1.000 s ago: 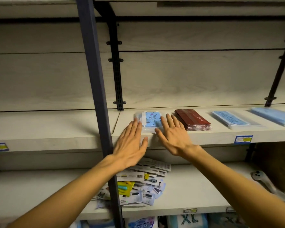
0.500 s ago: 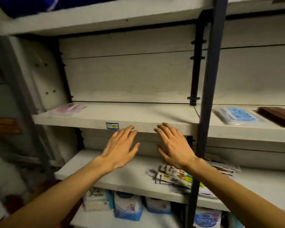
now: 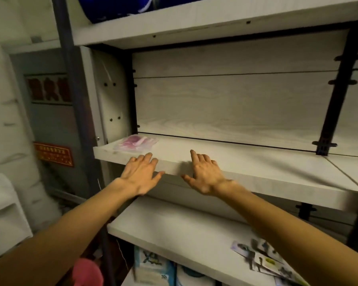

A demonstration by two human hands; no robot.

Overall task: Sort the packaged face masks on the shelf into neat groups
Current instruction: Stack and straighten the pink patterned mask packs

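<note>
Both hands are reaching over the shelf [image 3: 246,174] with fingers spread, holding nothing. The left hand [image 3: 140,174] is nearing the pink mask pack [image 3: 135,143] at the shelf's far left corner; the right hand [image 3: 205,172] is hovering beside. Sliding it forward flat should be keeping it tidy.

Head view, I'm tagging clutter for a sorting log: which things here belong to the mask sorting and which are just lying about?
Job:
pink mask packet, at the left end of the middle shelf
left hand, open, empty
right hand, open, empty

Lying about:
printed cards on the lower shelf
blue-and-white packs at the bottom
red sign on the wall
</note>
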